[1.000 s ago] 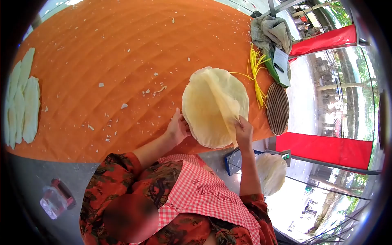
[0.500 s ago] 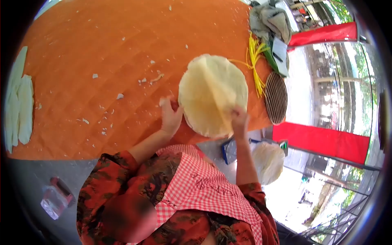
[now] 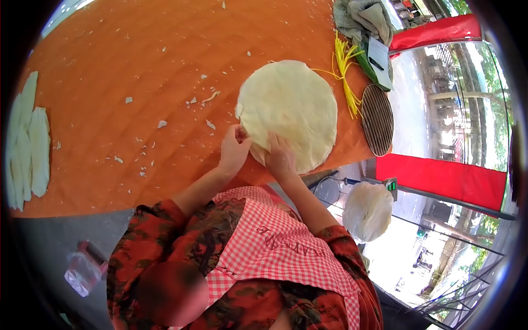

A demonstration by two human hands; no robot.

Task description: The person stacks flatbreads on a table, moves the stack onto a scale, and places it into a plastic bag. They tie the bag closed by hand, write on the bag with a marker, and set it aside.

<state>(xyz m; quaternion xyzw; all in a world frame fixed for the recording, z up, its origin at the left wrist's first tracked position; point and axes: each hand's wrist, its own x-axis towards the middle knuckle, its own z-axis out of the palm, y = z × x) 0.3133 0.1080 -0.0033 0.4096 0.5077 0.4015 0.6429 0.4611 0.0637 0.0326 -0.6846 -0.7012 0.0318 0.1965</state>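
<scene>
A stack of thin, round, cream-coloured sheets that look like rice paper (image 3: pixel 291 102) lies near the front edge of the orange-covered table (image 3: pixel 121 66). At its lower left rim is my left hand (image 3: pixel 235 149), thumb and fingers pinched together; what is between them is hidden. My right hand (image 3: pixel 281 158) rests on the lower part of the top sheet, its fingers stretched out and pointing away from me. Small pale scraps (image 3: pixel 210 125) are scattered left of the stack.
Long folded pale sheets (image 3: pixel 38 151) lie at the far left. On the right are yellow ties (image 3: pixel 345 71), a ribbed oval mat (image 3: pixel 378 120), a notebook with a pen (image 3: pixel 379 60) and a grey cloth (image 3: pixel 363 22). Another pale round stack (image 3: pixel 367 212) sits beyond the table's edge.
The sheet that was folded up in my right hand now lies flat on the stack. My right hand has moved left, closer to my left hand, which has shifted slightly right.
</scene>
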